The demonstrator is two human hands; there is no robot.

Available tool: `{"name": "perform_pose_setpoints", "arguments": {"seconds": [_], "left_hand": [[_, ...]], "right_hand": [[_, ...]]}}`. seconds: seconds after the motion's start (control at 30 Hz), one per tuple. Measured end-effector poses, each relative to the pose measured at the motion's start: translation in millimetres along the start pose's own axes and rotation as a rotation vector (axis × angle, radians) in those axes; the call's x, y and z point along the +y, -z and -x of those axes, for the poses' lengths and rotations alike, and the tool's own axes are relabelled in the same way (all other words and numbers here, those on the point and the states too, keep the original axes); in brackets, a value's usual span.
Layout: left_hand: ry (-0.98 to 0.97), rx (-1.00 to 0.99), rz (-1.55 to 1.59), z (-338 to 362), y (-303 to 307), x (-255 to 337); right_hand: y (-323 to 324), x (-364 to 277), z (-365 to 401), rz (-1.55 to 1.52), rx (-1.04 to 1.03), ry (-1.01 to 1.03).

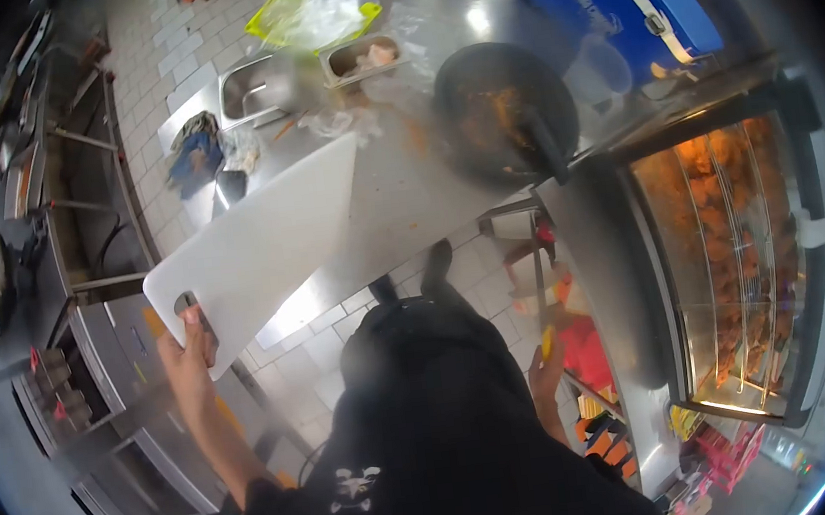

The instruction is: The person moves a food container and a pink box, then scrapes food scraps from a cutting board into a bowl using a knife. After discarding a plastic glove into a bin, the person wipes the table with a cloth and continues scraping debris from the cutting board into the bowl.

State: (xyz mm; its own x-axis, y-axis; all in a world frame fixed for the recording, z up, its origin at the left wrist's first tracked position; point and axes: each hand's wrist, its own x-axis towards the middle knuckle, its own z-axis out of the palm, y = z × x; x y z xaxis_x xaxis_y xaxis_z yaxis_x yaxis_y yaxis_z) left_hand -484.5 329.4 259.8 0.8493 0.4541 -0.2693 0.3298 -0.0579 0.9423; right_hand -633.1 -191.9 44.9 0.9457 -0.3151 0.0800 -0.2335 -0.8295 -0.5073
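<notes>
My left hand grips a white cutting board through the slot near its corner. The board is tilted, and its far end reaches over the steel worktop. At my right side, my right hand is closed around the yellow handle of a knife, whose narrow blade points up and away from me. Beyond the board's far end stands a dark round pan with a black handle and orange-brown residue inside. Part of the knife handle is hidden by my fingers.
Steel containers, a yellow-green tray with plastic bags and a blue cooler box stand along the worktop. A lit glass cabinet with browned food is at right. Steel shelving lines the left over a tiled floor.
</notes>
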Motion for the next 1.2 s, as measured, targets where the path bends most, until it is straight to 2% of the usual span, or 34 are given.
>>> {"name": "perform_pose_setpoints", "arguments": {"seconds": [0.07, 0.13, 0.2, 0.3, 0.37, 0.4, 0.47, 0.53, 0.6, 0.63, 0.8, 0.87, 0.9, 0.93, 1.0, 1.03, 1.1, 1.2], "left_hand": [[0.053, 0.032, 0.11, 9, 5, -5], [0.078, 0.118, 0.143, 13, 8, -17], [0.097, 0.18, 0.133, 25, 19, -31], [0.053, 0.247, 0.167, 61, 30, -56], [0.074, 0.503, 0.196, 91, 24, -70], [0.069, 0.542, 0.209, 105, 23, -79], [0.145, 0.327, 0.715, 136, 15, -101], [0.147, 0.405, 0.737, 165, 4, -131], [0.187, 0.465, 0.744, 186, -3, -151], [0.179, 0.557, 0.742, 195, -14, -159], [0.251, 0.581, 0.802, 226, -25, -196], [0.264, 0.512, 0.687, 218, -40, -189], [0.27, 0.41, 0.624, 213, -43, -188], [0.281, 0.334, 0.606, 199, -47, -191], [0.312, 0.262, 0.609, 173, -64, -211], [0.367, 0.201, 0.609, 154, -74, -223], [0.375, -0.179, 0.491, 103, -111, -234], [0.402, -0.503, 0.422, 53, -212, -199]], "right_hand": [[-10, -21, -5, -0.245, -0.129, -0.203], [-16, -49, -31, -0.269, -0.149, -0.167], [-28, -62, -56, -0.216, -0.183, 0.074], [-46, -81, -93, -0.292, -0.229, 0.189], [-68, -75, -109, -0.331, -0.263, 0.216], [-72, -79, -120, -0.359, -0.298, 0.23], [-73, -88, -133, -0.372, -0.338, 0.291], [-76, -97, -146, -0.439, -0.392, 0.273], [-86, -95, -154, -0.478, -0.373, 0.344], [-87, -95, -156, -0.499, -0.384, 0.344], [-74, -109, -147, -0.572, -0.416, 0.467], [-62, -123, -141, -0.616, -0.416, 0.54], [-54, -126, -136, -0.606, -0.403, 0.567], [-44, -128, -132, -0.585, -0.348, 0.516], [-21, -122, -122, -0.521, -0.344, 0.569], [-11, -108, -113, -0.494, -0.319, 0.53], [-3, -87, -108, -0.514, -0.207, 0.514], [29, -41, -91, -0.425, -0.029, 0.434]]}}
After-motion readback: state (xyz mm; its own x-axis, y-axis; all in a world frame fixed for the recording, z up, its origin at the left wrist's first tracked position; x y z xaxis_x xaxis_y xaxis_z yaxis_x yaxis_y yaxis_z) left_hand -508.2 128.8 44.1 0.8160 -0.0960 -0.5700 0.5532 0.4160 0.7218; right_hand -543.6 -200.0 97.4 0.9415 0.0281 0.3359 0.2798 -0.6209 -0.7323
